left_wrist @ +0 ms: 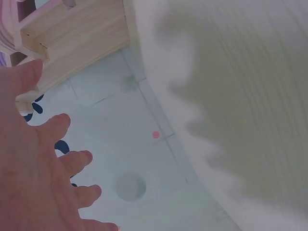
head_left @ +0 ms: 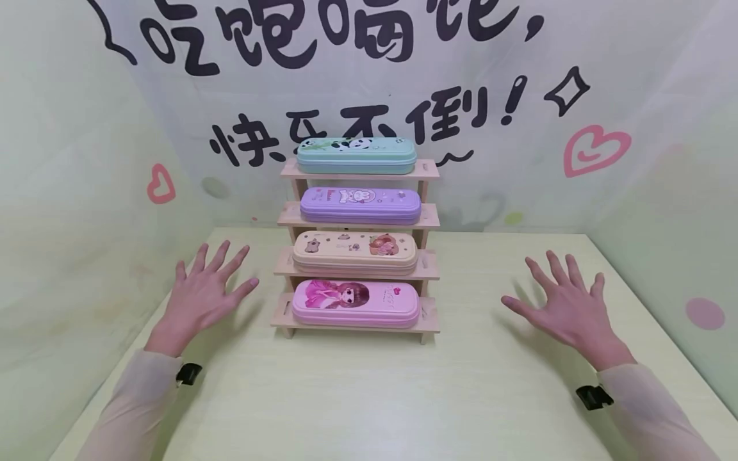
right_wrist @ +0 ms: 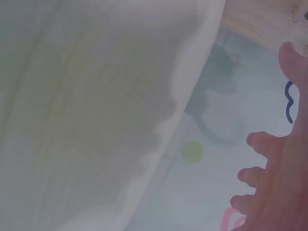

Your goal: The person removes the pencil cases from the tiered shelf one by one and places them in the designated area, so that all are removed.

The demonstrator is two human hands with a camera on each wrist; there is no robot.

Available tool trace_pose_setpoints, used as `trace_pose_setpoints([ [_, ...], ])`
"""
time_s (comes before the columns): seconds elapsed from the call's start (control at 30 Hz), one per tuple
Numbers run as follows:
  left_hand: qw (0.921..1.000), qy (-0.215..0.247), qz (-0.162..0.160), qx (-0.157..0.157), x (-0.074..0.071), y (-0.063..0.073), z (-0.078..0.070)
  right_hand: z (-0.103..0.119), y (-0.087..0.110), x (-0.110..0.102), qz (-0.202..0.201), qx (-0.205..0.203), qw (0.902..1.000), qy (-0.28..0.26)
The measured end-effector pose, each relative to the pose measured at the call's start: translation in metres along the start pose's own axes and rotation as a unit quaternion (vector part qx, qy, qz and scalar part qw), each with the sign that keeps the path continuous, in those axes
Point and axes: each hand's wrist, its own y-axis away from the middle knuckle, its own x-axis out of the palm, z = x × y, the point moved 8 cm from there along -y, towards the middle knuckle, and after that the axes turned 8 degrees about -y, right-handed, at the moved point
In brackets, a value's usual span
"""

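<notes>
A stepped wooden rack stands at the middle of the table, bearing one case on each step. From top to bottom lie a mint panda pencil case, a purple pencil case, a cream pencil case and a pink pencil case with a doll picture. Left of the rack, my left hand is spread, palm down, holding nothing. My right hand is likewise spread, farther off to the right of the rack. In the left wrist view, the thumb overlaps the side of the rack.
The pale table extends around the rack and in front of it. Behind it hangs a white cloth with black writing and pink hearts. Cloth walls close in the left and right sides. Each sleeve carries a black strap piece at the wrist.
</notes>
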Motion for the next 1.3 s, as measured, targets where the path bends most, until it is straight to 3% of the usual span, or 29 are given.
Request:
trace_pose_setpoints([
  [0.37,0.9999,0.001,-0.003,0.01,-0.011,0.005,-0.007,0.021,0.016,-0.005,-0.027,-0.039,0.9988,-0.008],
  [0.77,0.9985,0.015,-0.035,0.04,-0.029,0.006,-0.017,0.065,0.032,-0.017,-0.081,-0.09,0.9874,-0.102],
  [1.13,0.9955,0.066,-0.048,0.048,-0.036,-0.006,-0.028,0.101,0.028,-0.005,-0.056,-0.11,0.9797,-0.158],
  [1.3,0.9907,0.117,-0.057,0.04,-0.041,-0.01,-0.029,0.118,0.025,-0.002,-0.048,-0.128,0.9755,-0.172],
])
